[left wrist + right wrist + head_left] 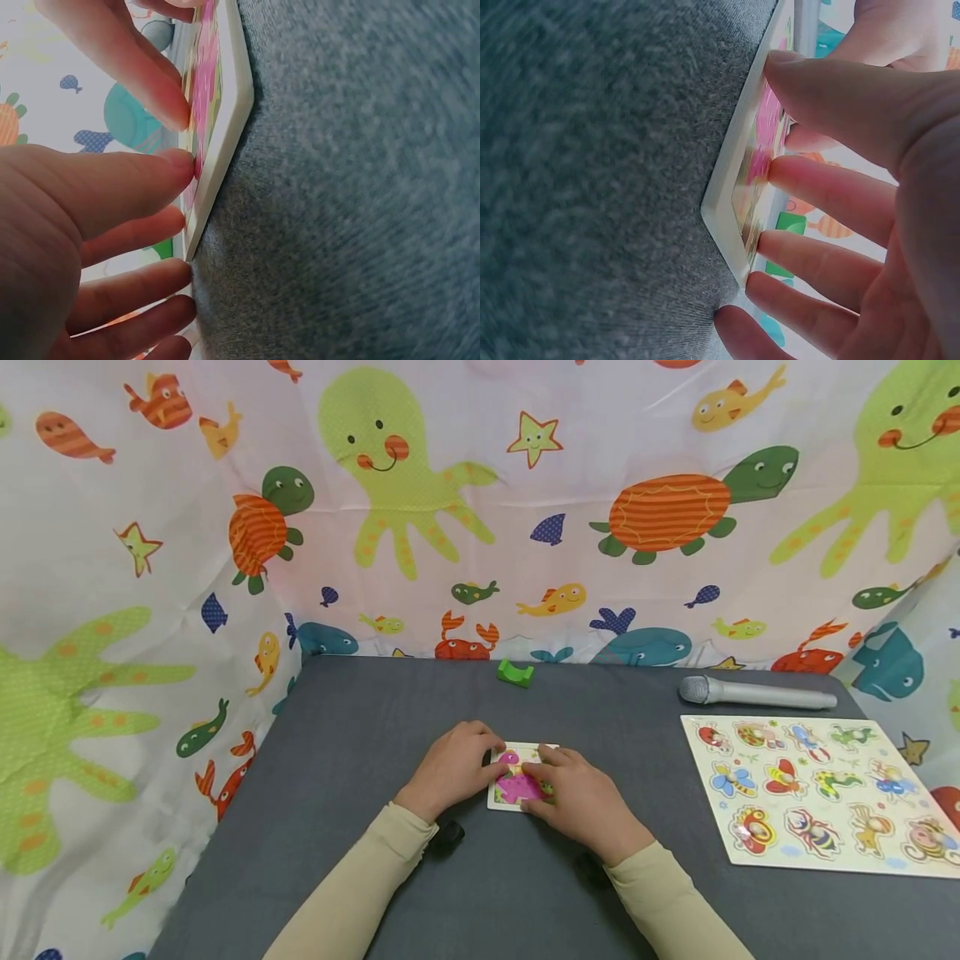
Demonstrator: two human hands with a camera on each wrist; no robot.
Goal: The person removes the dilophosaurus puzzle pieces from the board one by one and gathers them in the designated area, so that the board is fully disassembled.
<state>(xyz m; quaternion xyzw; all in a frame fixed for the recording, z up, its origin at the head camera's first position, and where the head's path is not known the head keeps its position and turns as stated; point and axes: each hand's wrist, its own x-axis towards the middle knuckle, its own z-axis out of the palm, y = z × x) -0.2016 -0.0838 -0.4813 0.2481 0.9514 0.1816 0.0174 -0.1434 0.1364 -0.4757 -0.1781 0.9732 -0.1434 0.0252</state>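
Note:
A small square puzzle [508, 806] with a white frame and a pink dinosaur picture lies flat on the grey table. My left hand [453, 768] touches its left side; the left wrist view has the thumb [142, 176] on the picture and the other fingers spread along the board's edge. From the right, my right hand [581, 797] rests on the picture. In the right wrist view, its thumb [817, 86] and extended fingertips touch the puzzle's face and edge, the little finger reaching the cloth. Part of the picture is hidden beneath both hands.
A green curved block [515, 674] sits at the table's back edge. At the right lies a large puzzle board [738, 857] with insect and animal pieces, and a grey microphone [761, 693] behind it. A sea-animal printed curtain [442, 460] hangs behind the grey table [360, 718].

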